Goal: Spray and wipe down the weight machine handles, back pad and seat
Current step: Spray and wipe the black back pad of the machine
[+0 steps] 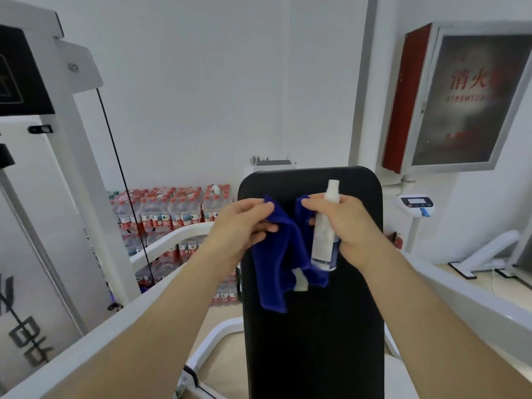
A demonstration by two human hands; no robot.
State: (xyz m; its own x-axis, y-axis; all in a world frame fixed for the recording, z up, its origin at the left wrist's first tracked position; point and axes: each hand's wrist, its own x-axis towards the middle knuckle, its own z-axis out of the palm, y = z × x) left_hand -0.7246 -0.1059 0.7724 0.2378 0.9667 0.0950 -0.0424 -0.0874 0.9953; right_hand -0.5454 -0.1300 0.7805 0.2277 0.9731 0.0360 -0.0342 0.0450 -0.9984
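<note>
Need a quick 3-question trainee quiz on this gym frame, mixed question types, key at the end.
1. True or false: the right hand holds both the white spray bottle and a corner of the blue cloth.
2. Multiple choice: what stands directly behind the cloth? A) the black back pad B) the stacked water bottles C) the fire hydrant cabinet
3. Fill in: the left hand pinches the cloth's other ____.

Key: 1 true; 2 A; 3 corner.
</note>
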